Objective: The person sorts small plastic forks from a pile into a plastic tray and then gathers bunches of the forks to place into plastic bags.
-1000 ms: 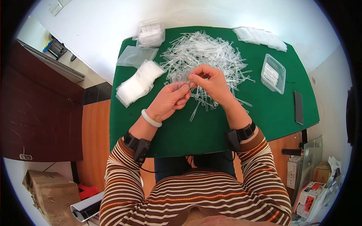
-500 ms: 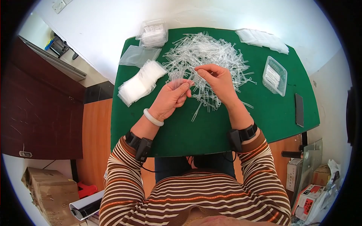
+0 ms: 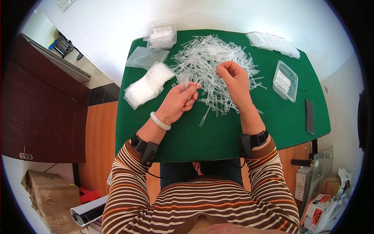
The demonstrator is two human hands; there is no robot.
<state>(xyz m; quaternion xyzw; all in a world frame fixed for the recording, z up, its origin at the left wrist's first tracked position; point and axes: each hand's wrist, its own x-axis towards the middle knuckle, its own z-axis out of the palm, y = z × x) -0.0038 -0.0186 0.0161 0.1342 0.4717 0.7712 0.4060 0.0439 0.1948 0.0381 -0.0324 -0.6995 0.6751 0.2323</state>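
A bunch of slim clear plastic picks (image 3: 183, 79) stands up out of my left hand (image 3: 180, 102), whose thumb and fingers are closed around their lower ends. My right hand (image 3: 236, 81) is over the right part of a big heap of the same picks (image 3: 208, 52). Its fingers are curled and thumb and forefinger pinch together; whatever may be between them is too small to make out. Left of my left hand lies a fanned stack of translucent plastic bags (image 3: 146, 86), and behind it one flat bag (image 3: 143, 57).
A clear tub filled with picks (image 3: 161, 37) stands at the back left. On the right are another tub holding picks (image 3: 285, 82), a phone (image 3: 309, 117) and, farther back, more bags (image 3: 274, 42). The green table (image 3: 187, 144) ends against a white wall.
My right hand has moved right, away from my left hand, over the heap. My left hand stays in place with its bunch of picks.
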